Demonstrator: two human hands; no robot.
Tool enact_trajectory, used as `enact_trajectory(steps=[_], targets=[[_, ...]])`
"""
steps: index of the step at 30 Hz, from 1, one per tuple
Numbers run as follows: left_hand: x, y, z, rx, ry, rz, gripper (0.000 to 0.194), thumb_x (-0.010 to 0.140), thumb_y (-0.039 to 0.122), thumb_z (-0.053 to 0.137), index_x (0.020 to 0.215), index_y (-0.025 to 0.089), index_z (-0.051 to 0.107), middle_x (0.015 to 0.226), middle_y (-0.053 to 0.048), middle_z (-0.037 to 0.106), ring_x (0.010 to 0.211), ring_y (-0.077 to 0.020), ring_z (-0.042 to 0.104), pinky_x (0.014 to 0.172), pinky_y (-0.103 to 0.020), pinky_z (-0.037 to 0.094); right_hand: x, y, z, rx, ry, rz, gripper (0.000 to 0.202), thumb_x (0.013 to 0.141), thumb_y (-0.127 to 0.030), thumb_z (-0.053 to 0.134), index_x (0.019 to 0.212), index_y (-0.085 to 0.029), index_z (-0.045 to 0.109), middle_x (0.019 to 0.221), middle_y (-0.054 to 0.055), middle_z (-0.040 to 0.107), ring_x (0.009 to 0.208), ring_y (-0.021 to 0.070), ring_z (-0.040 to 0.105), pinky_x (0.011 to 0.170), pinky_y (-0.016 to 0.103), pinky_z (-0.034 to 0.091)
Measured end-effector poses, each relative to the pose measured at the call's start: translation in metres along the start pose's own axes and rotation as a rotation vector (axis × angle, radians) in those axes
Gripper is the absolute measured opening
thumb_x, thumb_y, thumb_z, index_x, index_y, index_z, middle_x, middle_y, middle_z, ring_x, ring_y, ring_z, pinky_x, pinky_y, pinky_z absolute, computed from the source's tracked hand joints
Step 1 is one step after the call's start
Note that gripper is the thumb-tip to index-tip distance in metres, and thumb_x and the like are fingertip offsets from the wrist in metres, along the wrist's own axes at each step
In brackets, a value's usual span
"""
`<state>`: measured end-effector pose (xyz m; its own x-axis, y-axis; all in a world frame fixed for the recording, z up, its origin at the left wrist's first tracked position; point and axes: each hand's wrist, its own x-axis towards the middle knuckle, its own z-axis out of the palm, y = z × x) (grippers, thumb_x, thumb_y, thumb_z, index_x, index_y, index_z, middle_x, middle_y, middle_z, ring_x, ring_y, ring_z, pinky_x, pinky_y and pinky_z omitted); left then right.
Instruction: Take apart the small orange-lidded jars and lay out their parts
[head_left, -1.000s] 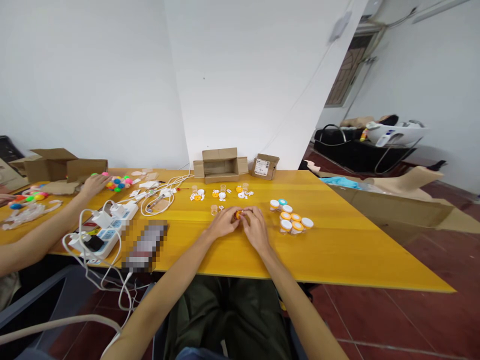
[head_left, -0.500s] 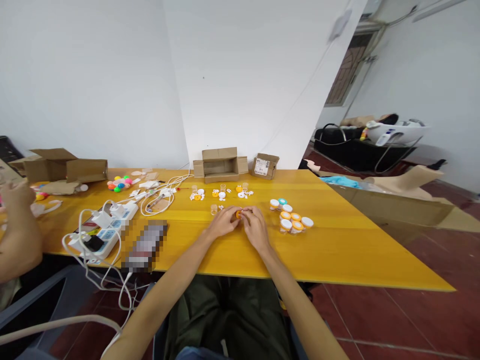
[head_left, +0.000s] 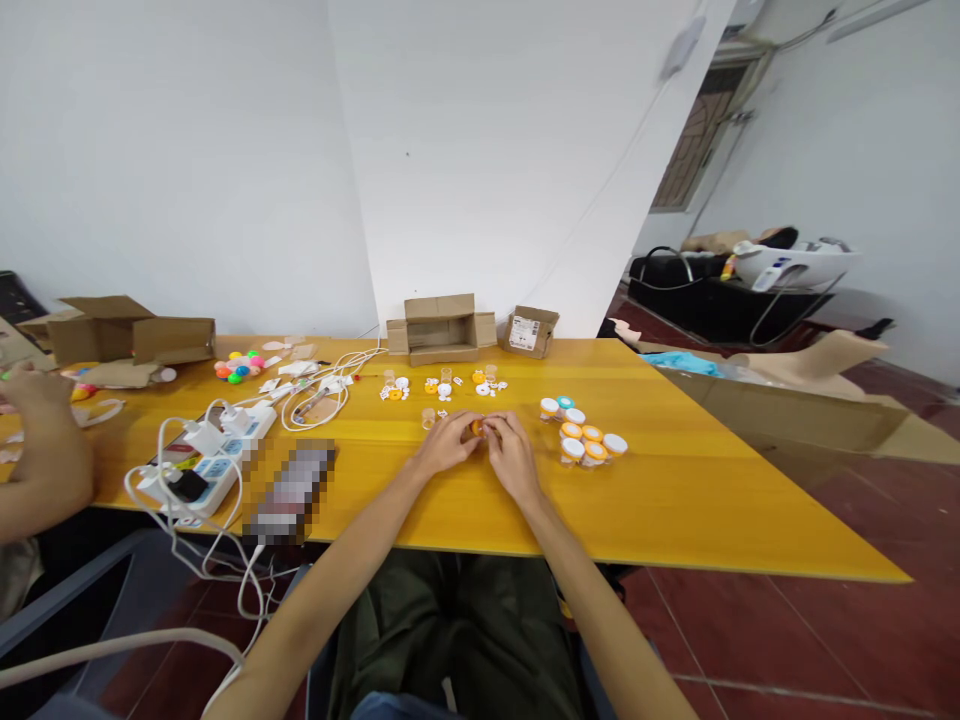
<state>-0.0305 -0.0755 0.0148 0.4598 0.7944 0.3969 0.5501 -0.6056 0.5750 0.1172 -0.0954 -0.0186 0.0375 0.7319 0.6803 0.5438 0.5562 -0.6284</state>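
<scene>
A small orange piece [head_left: 476, 427] sits between the person's two hands, over the middle of the tabletop [head_left: 697, 510], near its front edge; most of it is covered, so its full shape cannot be made out; the left hand [head_left: 450, 443] curls its fingers around the near side of it; the right hand [head_left: 512, 452] bends its fingertips in at the other side, but whether they clamp the piece or only touch it, I cannot tell; just beyond the left hand stands a clear cup [head_left: 428, 419], faint against the yellow surface, with tiny white pieces [head_left: 442, 414] beside it, their markings too small to read; farther back lie three loose groups of clear cups, orange and white rounds and more such bits; to the right of the hands stands a cluster of lidded jars [head_left: 592, 435], their contents hard to see under white, orange and teal lids; behind, an open cardboard box [head_left: 442, 356] shows a shadowed inside; at left, a phone [head_left: 292, 490] is blurred into blocks, and a co-worker's arm [head_left: 45, 470] is cut off by the frame.
</scene>
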Motion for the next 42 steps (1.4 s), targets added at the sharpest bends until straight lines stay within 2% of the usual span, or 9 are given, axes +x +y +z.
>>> enact_trajectory(steps=[11,18,25,35,42], targets=[[0.003,-0.010,0.004,-0.112,0.011,-0.031,0.029,0.083,0.025,0.066,0.111,0.019,0.069,0.089,-0.003,0.069,0.075,-0.0161,0.059,0.076,-0.028,0.049,0.003,0.008,0.004,0.245,0.007,0.183,0.017,0.083,-0.031,0.053,0.084,-0.023,0.068,0.087,0.007,0.072,0.080,0.0238,0.068,0.074,0.038,0.057],[0.005,-0.014,0.009,-0.265,0.022,-0.102,0.037,0.076,0.021,0.073,0.113,0.020,0.065,0.087,0.001,0.068,0.066,-0.0117,0.056,0.068,-0.024,0.049,0.004,0.013,0.005,0.368,-0.005,0.288,0.021,0.080,-0.042,0.059,0.080,-0.022,0.066,0.082,0.007,0.074,0.077,0.0247,0.070,0.072,0.039,0.058],[0.007,-0.015,0.011,-0.377,0.031,-0.134,0.031,0.075,0.013,0.067,0.106,0.018,0.066,0.086,0.000,0.069,0.063,-0.0097,0.058,0.065,-0.022,0.049,0.005,0.012,0.005,0.429,0.014,0.313,0.025,0.077,-0.047,0.061,0.080,-0.022,0.066,0.080,0.006,0.075,0.076,0.0241,0.070,0.071,0.039,0.059],[0.009,-0.018,0.012,-0.433,0.085,-0.149,0.022,0.074,0.008,0.064,0.094,0.016,0.069,0.081,-0.001,0.073,0.073,-0.0119,0.066,0.070,-0.023,0.052,0.006,0.010,0.002,0.467,0.002,0.334,0.026,0.075,-0.048,0.065,0.079,-0.022,0.067,0.081,0.005,0.075,0.077,0.0232,0.070,0.073,0.038,0.058],[0.010,-0.020,0.014,-0.513,0.075,-0.187,0.016,0.075,0.014,0.070,0.092,0.016,0.070,0.081,-0.003,0.074,0.073,-0.0133,0.068,0.073,-0.025,0.055,0.006,0.010,0.003,0.487,0.012,0.336,0.026,0.074,-0.047,0.064,0.079,-0.022,0.067,0.081,0.005,0.075,0.078,0.0230,0.070,0.073,0.038,0.058]])
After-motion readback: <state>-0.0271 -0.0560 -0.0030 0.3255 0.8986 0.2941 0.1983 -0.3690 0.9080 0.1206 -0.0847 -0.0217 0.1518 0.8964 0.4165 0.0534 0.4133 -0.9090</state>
